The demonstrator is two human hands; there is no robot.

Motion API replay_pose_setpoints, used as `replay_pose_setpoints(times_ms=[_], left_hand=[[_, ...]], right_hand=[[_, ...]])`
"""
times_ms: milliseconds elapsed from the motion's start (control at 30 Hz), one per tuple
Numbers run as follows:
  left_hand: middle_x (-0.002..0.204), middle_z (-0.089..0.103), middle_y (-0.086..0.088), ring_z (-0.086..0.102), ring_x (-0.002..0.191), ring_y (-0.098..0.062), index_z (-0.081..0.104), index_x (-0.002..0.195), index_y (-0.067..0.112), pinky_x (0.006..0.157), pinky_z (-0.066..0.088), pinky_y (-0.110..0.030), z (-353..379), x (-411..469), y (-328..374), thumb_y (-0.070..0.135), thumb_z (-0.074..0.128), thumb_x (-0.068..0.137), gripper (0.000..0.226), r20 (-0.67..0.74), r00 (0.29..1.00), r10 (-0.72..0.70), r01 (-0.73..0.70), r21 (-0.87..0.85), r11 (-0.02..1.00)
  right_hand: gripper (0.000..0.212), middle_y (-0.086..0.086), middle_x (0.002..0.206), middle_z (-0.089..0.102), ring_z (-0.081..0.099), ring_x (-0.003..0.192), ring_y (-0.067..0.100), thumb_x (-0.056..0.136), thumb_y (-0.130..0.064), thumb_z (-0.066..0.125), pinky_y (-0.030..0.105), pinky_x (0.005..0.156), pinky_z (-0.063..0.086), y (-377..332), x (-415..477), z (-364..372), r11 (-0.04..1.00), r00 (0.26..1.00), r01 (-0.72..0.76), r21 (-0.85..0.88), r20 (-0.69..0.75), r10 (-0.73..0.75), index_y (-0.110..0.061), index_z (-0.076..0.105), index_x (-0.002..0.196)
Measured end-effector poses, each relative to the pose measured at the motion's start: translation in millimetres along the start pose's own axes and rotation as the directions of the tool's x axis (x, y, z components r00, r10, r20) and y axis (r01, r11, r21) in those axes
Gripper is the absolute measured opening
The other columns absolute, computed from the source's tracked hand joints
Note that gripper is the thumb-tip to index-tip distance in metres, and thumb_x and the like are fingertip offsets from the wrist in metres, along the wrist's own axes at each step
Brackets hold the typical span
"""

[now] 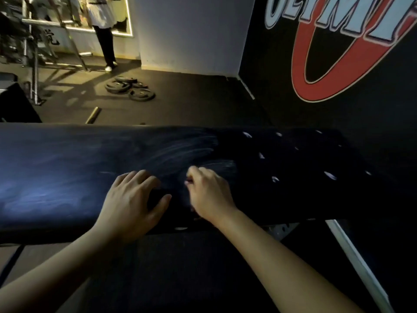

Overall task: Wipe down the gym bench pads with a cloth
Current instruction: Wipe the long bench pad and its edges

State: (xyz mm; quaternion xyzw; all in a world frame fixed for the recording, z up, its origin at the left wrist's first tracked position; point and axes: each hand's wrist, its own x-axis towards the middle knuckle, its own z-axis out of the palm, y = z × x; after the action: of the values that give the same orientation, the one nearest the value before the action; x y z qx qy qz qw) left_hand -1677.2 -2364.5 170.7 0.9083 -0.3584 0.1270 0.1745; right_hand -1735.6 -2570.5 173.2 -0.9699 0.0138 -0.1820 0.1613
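The bench pad (56, 177) ran across the frame. The left hand (133, 199) lay flat on it, fingers spread. At its three o'clock, the right hand (209, 193) was curled, seemingly gripping the edge of the dark, white-flecked cloth (293, 166) spread further toward three o'clock.

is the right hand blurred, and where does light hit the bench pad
Head view: the right hand is motion-blurred, the left hand sharper. Same view: a bluish sheen lies on the bench pad toward the picture's left, and its far right end is dark.
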Motion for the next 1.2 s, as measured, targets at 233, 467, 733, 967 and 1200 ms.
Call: replay_pose_setpoints(times_ms=[233, 467, 733, 967, 1200], left_hand=[[0.122, 0.064, 0.007, 0.059, 0.117, -0.020, 0.068, 0.125, 0.026, 0.109, 0.041, -0.042, 66, 55, 110, 0.080, 0.038, 0.090, 0.071, 0.115, 0.988, 0.106, -0.107, 0.005, 0.994], [0.119, 0.068, 0.002, 0.064, 0.111, -0.024, 0.070, 0.122, 0.022, 0.101, 0.045, -0.046, 75, 62, 119, 0.063, 0.044, 0.090, 0.058, 0.071, 0.996, 0.050, -0.049, -0.012, 0.999], [0.105, 0.061, 0.000, 0.058, 0.101, -0.027, 0.068, 0.117, 0.015, 0.101, 0.041, -0.047, 82, 65, 126, 0.049, 0.043, 0.094, 0.048, 0.028, 0.997, 0.075, -0.076, 0.031, 0.997], [0.107, 0.060, 0.000, 0.056, 0.104, -0.025, 0.067, 0.117, 0.017, 0.104, 0.038, -0.046, 76, 63, 128, 0.047, 0.044, 0.094, 0.044, 0.038, 0.997, 0.064, -0.063, -0.018, 0.998], [0.114, 0.064, 0.001, 0.059, 0.107, -0.024, 0.069, 0.122, 0.016, 0.110, 0.036, -0.045, 74, 60, 121, 0.043, 0.044, 0.094, 0.046, 0.033, 0.996, 0.087, -0.085, -0.056, 0.995]], right_hand=[[0.012, 0.016, 0.104, 0.068, 0.065, 0.096, 0.039, 0.098, -0.024, 0.057, 0.040, 0.072, 0.048, 255, -52, -127, 0.745, 0.782, -0.624, -0.237, -0.208, 0.588, -0.013, 0.058, 0.104], [0.009, 0.016, 0.092, 0.068, 0.065, 0.084, 0.040, 0.090, -0.012, 0.060, 0.041, 0.064, 0.048, 153, -9, -54, 0.922, 0.925, -0.367, -0.126, -0.159, 0.346, -0.010, 0.060, 0.099], [0.015, 0.020, 0.102, 0.069, 0.067, 0.095, 0.043, 0.095, -0.020, 0.060, 0.046, 0.075, 0.056, 300, -56, -152, 0.709, 0.771, -0.635, -0.307, -0.206, 0.602, -0.012, 0.059, 0.107], [0.014, 0.018, 0.092, 0.070, 0.068, 0.084, 0.041, 0.089, -0.011, 0.060, 0.042, 0.064, 0.050, 191, -15, -83, 0.813, 0.816, -0.564, -0.144, -0.248, 0.523, -0.010, 0.059, 0.103], [0.008, 0.010, 0.090, 0.069, 0.066, 0.083, 0.036, 0.095, -0.022, 0.062, 0.037, 0.063, 0.046, 176, -54, -89, 0.897, 0.928, -0.370, -0.244, -0.144, 0.343, -0.017, 0.062, 0.102]])
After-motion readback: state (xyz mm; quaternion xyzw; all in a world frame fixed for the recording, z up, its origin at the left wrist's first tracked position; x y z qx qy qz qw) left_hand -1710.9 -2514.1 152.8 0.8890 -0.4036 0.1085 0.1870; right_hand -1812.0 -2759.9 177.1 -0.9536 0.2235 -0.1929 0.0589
